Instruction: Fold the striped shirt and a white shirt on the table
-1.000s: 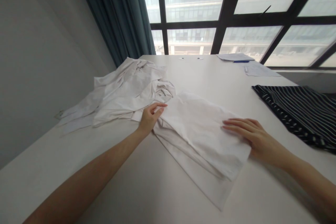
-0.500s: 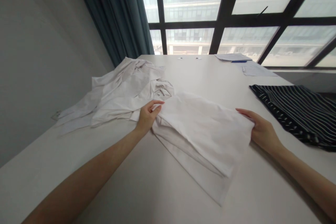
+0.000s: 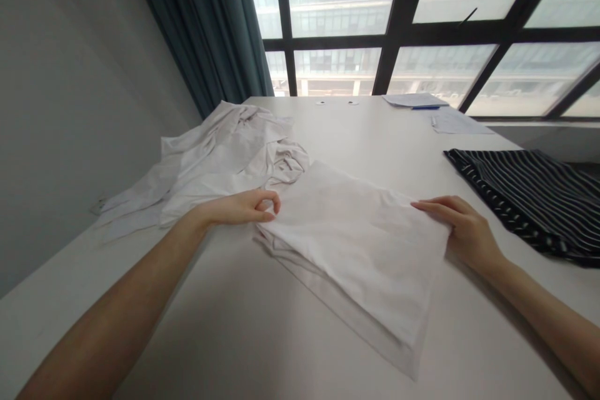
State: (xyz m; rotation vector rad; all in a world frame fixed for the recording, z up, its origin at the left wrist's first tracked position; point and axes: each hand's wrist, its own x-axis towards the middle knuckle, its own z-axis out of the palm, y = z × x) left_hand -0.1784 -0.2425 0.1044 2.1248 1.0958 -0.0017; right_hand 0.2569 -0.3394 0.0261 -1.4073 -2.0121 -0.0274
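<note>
A thin white garment (image 3: pixel 356 244) lies folded in layers on the white table before me; its exact kind I cannot tell. My left hand (image 3: pixel 250 206) pinches its left edge between thumb and curled forefinger. At the opposite side my right hand (image 3: pixel 462 228) grips the right corner, thumb and fingers closed on the fabric. The lower edges hang slightly apart, showing the layers beneath. Just behind my left hand, a crumpled heap of white clothes (image 3: pixel 225 144) spreads along the left side of the table, close to the held garment.
A black-and-white striped garment (image 3: pixel 539 194) lies flat at the right. Papers (image 3: pixel 415 100) and a blue pen (image 3: pixel 425 108) rest on the far right of the table (image 3: pixel 342 134). A wall borders the left side, with a dark curtain (image 3: pixel 206 25) and windows behind.
My left hand has shifted left and towards me along the garment's edge. Its left side has spread out, and the lower layers lie closer together. My right hand has barely moved.
</note>
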